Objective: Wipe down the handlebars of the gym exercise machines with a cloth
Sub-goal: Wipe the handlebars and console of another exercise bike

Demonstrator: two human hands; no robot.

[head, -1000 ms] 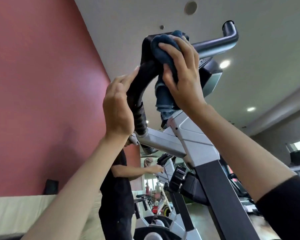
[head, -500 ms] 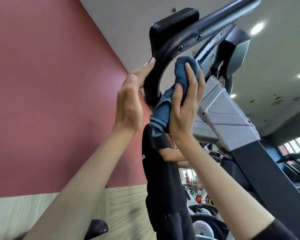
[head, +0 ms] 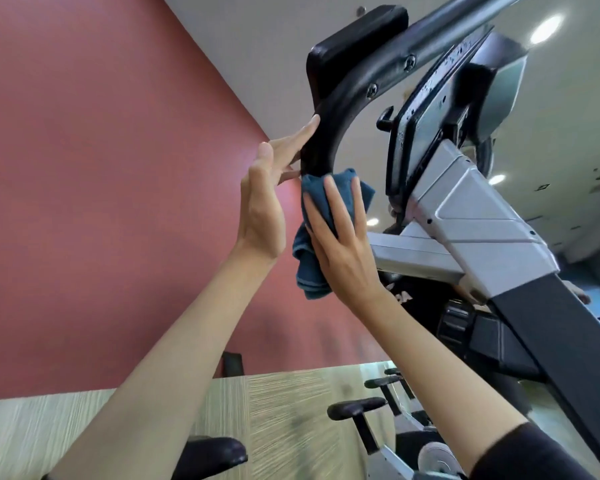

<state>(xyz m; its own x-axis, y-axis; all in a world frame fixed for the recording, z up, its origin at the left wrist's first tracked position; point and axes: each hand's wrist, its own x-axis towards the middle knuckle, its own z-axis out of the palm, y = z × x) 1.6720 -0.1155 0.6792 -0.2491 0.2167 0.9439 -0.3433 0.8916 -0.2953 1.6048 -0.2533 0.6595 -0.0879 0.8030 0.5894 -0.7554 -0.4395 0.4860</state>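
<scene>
A red wall (head: 101, 168) fills the left of the upward-looking view, with a pale ceiling (head: 257, 46) above it and a wood-grain panel (head: 274, 410) along its foot. The exercise bike's post (head: 482, 237), grey above and black below, slants from lower right to the centre. It carries a console (head: 430, 109) seen from beneath. The black handlebar (head: 340, 109) curves down and to the left from a straight bar with two screws.

Both bare forearms reach up from the lower edge, the right one out of a dark sleeve (head: 534, 455). The left hand (head: 267, 202) stands edge-on with its fingers straight and together. Its fingertips touch the outer side of the handlebar's curve and it holds nothing.

The right hand (head: 343, 247) shows its back to the camera, just right of the left hand. Its fingers are spread and nearly straight, and they press the blue cloth (head: 312, 268) against the lower end of the curve. The thumb is hidden, so whether it pinches the cloth cannot be told.

The cloth covers the bar's end under those fingers. The rest hangs bunched below, between the two wrists.

A ribbed black knob (head: 456, 323) sits on the post lower down. The saddles of other bikes (head: 355, 408) show at the bottom.
</scene>
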